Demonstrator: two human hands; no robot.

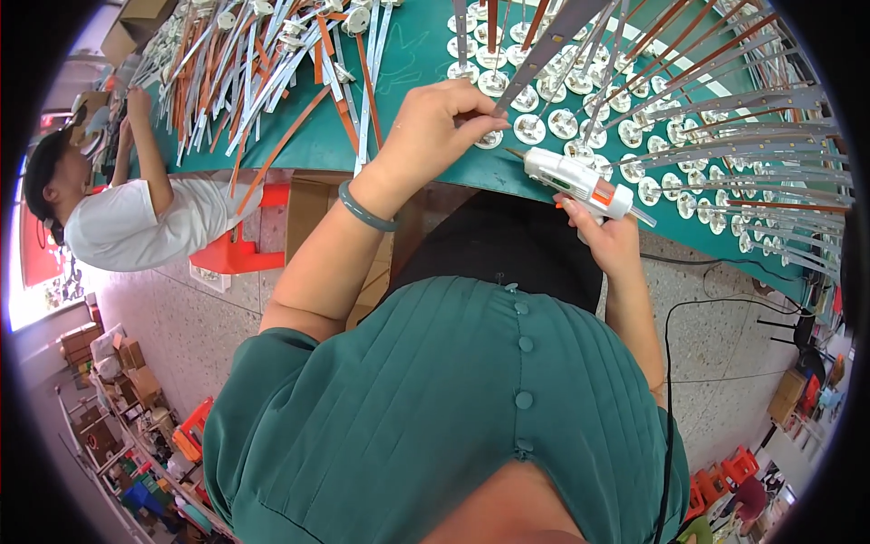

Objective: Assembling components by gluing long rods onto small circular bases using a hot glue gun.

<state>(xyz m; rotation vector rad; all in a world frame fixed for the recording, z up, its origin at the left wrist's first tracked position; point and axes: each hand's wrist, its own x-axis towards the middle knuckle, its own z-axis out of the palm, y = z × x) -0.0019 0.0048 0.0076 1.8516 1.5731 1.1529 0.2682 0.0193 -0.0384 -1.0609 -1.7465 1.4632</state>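
Note:
My right hand (609,238) is wrapped round the handle of a white glue gun (573,177) with an orange trigger. A clear glue stick (642,216) pokes out of its back end, and its nozzle points left, just short of my left hand (437,127). Between thumb and fingers, my left hand pinches the lower end of a long grey LED strip (542,54). Directly under those fingertips a small white round base (489,140) is partly hidden; whether the strip touches it I cannot tell.
Many white round bases (632,134) with upright strips crowd the green table (408,65) to the right. Loose grey and orange strips (272,72) lie heaped at left. A co-worker (136,213) sits by a red stool (237,252). A black cable (669,363) hangs at my right.

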